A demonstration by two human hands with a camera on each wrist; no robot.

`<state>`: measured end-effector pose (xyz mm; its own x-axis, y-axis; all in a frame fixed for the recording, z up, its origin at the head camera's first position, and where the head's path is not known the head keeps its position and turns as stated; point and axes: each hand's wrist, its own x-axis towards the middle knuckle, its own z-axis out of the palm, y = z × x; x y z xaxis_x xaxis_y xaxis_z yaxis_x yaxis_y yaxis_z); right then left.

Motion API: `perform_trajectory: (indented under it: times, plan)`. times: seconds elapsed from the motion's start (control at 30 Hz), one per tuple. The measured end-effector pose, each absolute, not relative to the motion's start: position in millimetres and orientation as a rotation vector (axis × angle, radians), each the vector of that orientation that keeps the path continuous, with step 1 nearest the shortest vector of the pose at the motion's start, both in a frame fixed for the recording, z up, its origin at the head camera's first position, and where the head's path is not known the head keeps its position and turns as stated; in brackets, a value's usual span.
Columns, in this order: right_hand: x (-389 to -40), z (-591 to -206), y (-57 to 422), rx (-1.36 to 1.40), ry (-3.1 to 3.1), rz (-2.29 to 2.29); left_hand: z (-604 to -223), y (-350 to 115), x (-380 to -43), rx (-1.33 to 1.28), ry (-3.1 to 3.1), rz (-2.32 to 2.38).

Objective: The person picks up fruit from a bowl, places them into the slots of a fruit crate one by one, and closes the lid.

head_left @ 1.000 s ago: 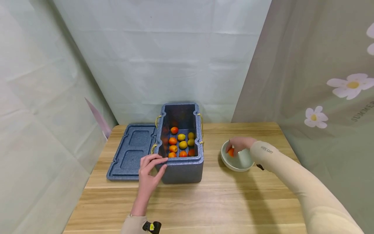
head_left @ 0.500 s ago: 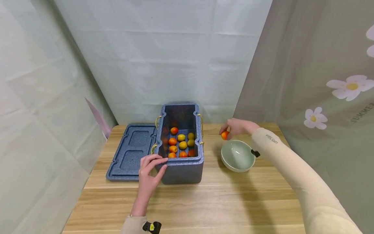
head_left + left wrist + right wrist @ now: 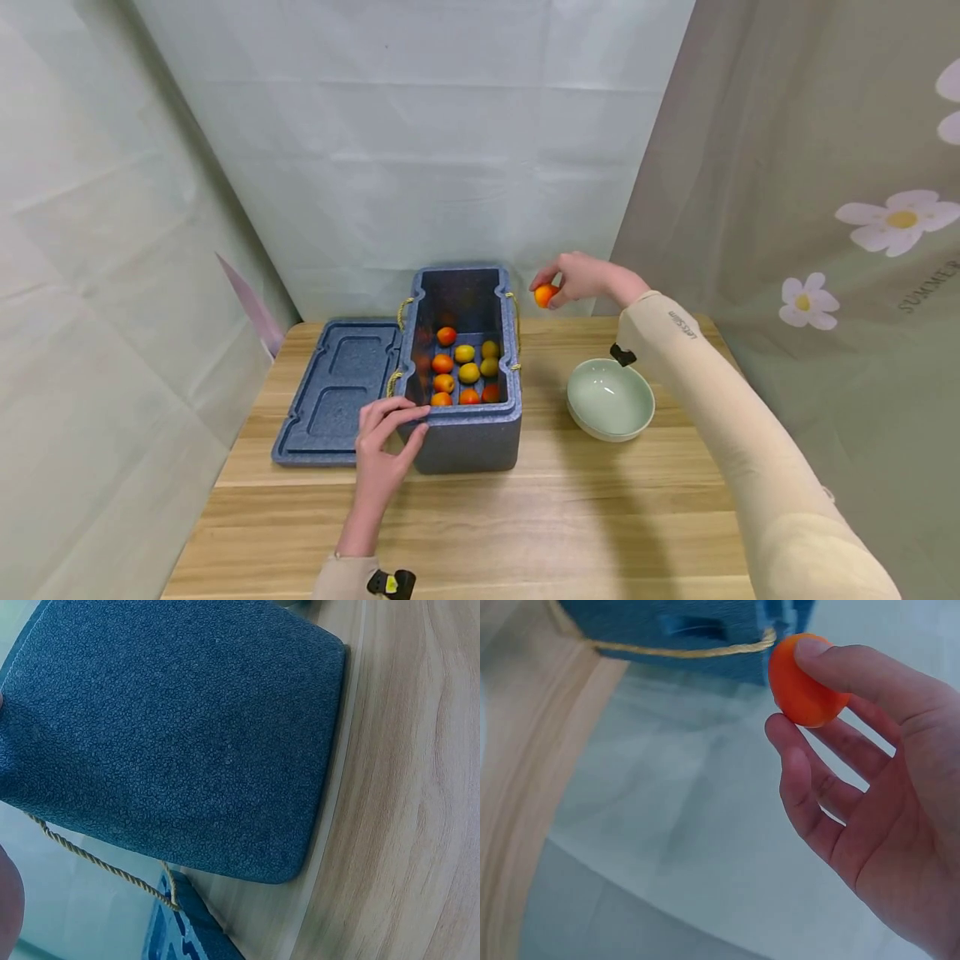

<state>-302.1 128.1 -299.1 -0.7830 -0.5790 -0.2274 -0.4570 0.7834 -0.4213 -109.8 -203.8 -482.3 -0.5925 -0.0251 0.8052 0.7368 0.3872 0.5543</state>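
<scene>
My right hand (image 3: 581, 277) pinches a small orange fruit (image 3: 545, 295) between thumb and fingers, raised to the right of the dark blue foam box (image 3: 467, 445). In the right wrist view, the thumb lies on top of the fruit (image 3: 806, 682), with a fingertip beneath it. Several red-orange fruits (image 3: 443, 363) and yellow fruits (image 3: 468, 372) lie inside the box. My left hand (image 3: 381, 454) holds the box's near left corner, index fingertip on the rim and thumb at the front wall. The left wrist view is mostly filled by the box's front wall (image 3: 187, 742).
A pale green bowl (image 3: 611, 400) stands on the wooden table (image 3: 480, 533) right of the box. The box's lid (image 3: 341, 387) lies flat to its left. Yellow rope handles (image 3: 517, 329) hang on the box's sides. Pale sheets (image 3: 450, 167) enclose the table behind and at the sides.
My right hand has lifted the orange fruit out of the bowl and carried it up and leftward toward the box. My left hand has stayed at the box corner.
</scene>
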Motion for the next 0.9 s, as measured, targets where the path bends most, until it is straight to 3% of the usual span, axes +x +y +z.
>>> perform_trajectory:
  times: [0.47,0.9]
  plan:
    - [-310,-276,80,-0.908,2.636,-0.463,-482,-205,-109,-0.617,-1.883,-1.261]
    - [-320,-274,49,-0.829,2.628,-0.539,-483,-203,-110,-0.620,-1.870,-1.255]
